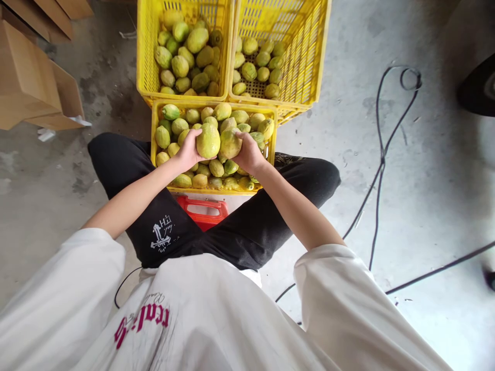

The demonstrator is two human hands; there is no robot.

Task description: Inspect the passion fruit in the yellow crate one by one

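Observation:
My left hand (pixel 188 150) is closed round a yellow-green oval fruit (pixel 208 141), thumb along its upper side. Close beside it, a second yellow-green fruit (pixel 230 143) is gripped in my right hand (pixel 250 152). Both are held over a yellow plastic crate (pixel 155 119) between my knees, which is full of similar green and yellow fruit (pixel 216 168). The undersides of the held fruits and most of my fingertips are hidden.
Beyond stand two yellow crates: the left one (pixel 144 56) holds a heap of fruit, the right one (pixel 309 56) a thinner layer. A red plastic stool (pixel 204 219) shows beneath me. Cardboard boxes (pixel 29 77) lie at left. Black cable (pixel 382 159) loops across the concrete floor at right.

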